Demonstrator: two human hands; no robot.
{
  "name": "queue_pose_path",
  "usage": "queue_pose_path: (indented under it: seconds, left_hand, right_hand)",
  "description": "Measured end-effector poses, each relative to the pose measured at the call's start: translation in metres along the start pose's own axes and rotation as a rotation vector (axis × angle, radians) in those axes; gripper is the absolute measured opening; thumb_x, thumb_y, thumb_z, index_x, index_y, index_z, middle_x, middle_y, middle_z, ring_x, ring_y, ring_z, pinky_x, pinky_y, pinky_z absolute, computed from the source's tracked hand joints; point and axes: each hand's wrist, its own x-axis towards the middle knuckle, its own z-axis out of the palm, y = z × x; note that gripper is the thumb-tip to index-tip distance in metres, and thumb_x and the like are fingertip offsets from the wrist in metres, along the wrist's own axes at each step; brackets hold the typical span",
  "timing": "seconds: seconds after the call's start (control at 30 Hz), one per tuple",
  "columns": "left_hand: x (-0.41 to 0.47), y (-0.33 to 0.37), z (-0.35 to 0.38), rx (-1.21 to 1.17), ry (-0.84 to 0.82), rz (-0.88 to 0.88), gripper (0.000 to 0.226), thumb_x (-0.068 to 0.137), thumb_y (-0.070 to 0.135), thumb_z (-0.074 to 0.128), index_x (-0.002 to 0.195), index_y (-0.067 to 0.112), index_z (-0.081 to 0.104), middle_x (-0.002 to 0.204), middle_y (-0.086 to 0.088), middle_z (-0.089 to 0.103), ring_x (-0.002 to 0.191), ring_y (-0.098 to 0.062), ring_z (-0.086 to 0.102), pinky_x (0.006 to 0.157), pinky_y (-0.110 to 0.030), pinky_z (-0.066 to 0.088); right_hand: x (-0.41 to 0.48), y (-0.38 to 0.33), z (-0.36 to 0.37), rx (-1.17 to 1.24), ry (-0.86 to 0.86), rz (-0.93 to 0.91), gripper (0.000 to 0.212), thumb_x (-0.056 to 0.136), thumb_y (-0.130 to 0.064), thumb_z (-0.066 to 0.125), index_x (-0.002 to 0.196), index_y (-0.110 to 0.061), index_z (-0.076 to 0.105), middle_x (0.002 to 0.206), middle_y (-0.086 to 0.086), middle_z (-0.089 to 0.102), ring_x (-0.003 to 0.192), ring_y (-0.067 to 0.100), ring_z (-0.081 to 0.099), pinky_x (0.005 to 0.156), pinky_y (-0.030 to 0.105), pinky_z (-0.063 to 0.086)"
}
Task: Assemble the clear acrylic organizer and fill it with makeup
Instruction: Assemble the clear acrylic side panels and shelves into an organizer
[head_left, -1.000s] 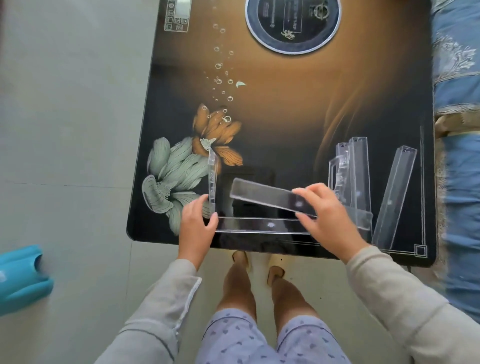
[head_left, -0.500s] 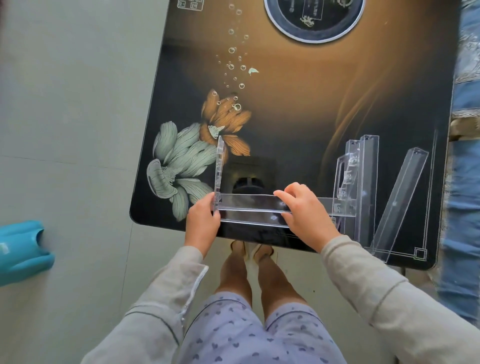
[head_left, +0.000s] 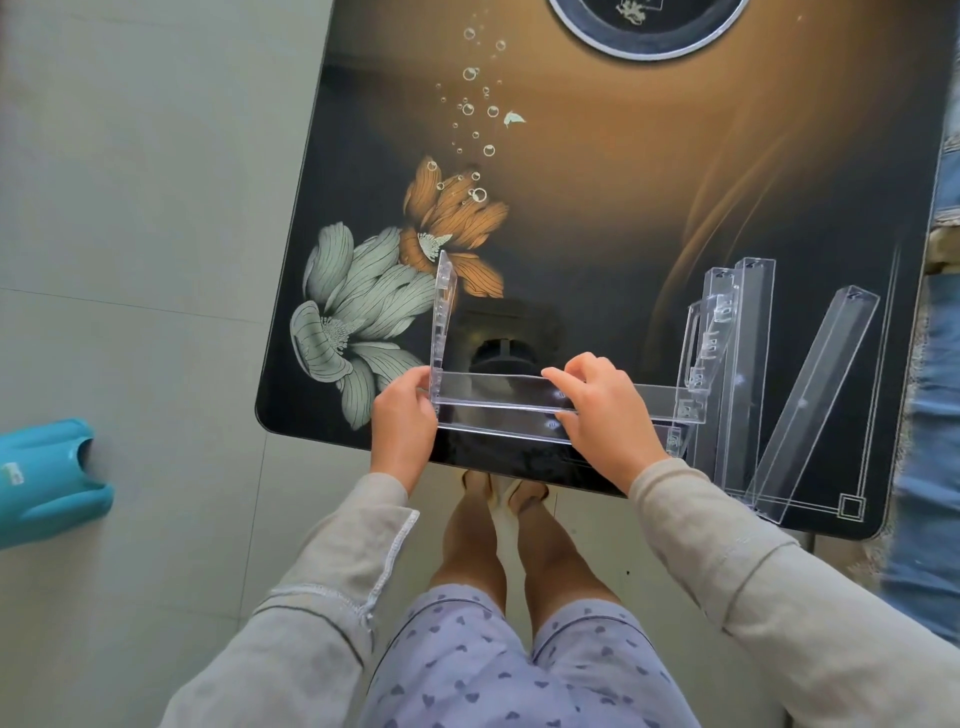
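Note:
A partly built clear acrylic organizer stands at the near edge of the dark flower-printed table (head_left: 597, 218). Its left side panel (head_left: 444, 312) is upright, its right side panel (head_left: 709, 343) leans among other pieces. A long clear shelf strip (head_left: 498, 392) runs between them, with a second strip (head_left: 498, 423) just below it. My left hand (head_left: 405, 423) grips the left corner where strip and side panel meet. My right hand (head_left: 602, 410) presses on the upper strip near its middle. No makeup is in view.
Two more clear acrylic pieces, a tall one (head_left: 748, 364) and a slanted one (head_left: 815, 400), stand at the table's right front corner. A round black inset (head_left: 649, 26) sits at the far edge. A teal plastic object (head_left: 47, 478) lies on the floor at left. Blue fabric (head_left: 940, 415) borders the right.
A second ago my right hand held the strip tilted in the air. It has come down level between the side panels, and both hands now hold it in place.

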Motion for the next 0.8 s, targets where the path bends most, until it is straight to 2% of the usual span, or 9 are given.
queue_pose_path:
  seconds: [0.27,0.67,0.8]
  left_hand:
    - [0.003,0.0039,0.0029,0.037,0.011,0.009,0.032,0.091,0.0,0.039,0.113,0.003,0.062,0.108,-0.016,0.066,0.1,-0.028,0.058,0.087,-0.029,0.044]
    - [0.0032,0.001,0.0063,0.01,0.035,-0.009,0.033,0.093,0.0,0.037,0.115,0.003,0.062,0.111,-0.017,0.064,0.1,-0.025,0.056,0.084,-0.025,0.04]
    - [0.0043,-0.002,0.006,-0.03,0.024,-0.027,0.035,0.091,-0.002,0.038,0.115,0.005,0.063,0.113,-0.016,0.065,0.105,-0.027,0.057,0.088,-0.026,0.041]
  right_hand:
    - [0.0009,0.0025,-0.0015,-0.015,0.018,0.021,0.045,0.086,-0.018,0.061,0.131,-0.016,0.051,0.116,0.008,0.057,0.103,0.022,0.05,0.09,0.028,0.043]
    - [0.004,0.0044,0.0019,-0.011,-0.001,0.039,0.047,0.087,-0.019,0.061,0.132,-0.018,0.05,0.119,0.006,0.056,0.105,0.021,0.05,0.09,0.027,0.044]
    - [0.0042,0.0053,0.0026,0.002,-0.003,0.037,0.047,0.085,-0.018,0.063,0.13,-0.018,0.051,0.118,0.006,0.056,0.104,0.021,0.051,0.089,0.028,0.045]
